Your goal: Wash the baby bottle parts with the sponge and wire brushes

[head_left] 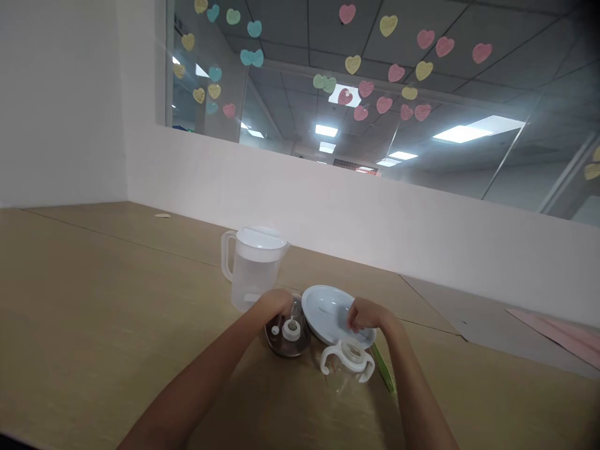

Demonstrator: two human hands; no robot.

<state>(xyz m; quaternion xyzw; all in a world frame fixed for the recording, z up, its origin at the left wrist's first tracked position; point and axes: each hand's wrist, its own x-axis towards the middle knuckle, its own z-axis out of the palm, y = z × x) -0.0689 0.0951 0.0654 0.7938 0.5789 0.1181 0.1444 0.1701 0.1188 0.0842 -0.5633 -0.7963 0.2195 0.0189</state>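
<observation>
My left hand (276,305) curls over the top edge of a dark round bowl-like part (287,334) that holds small white pieces. Its fingers are closed on that part. My right hand (363,314) is bent into a pinch over a white plate (328,309); what it pinches is too small to make out. Just in front of it stands a clear baby bottle with a white two-handled collar (347,359). A translucent jug with a white lid (252,265) stands right behind my left hand.
A green stick-like item (385,370) lies to the right of the bottle. The wooden table (94,312) runs up to a white low wall with a window above. A pink sheet (562,331) lies at the far right.
</observation>
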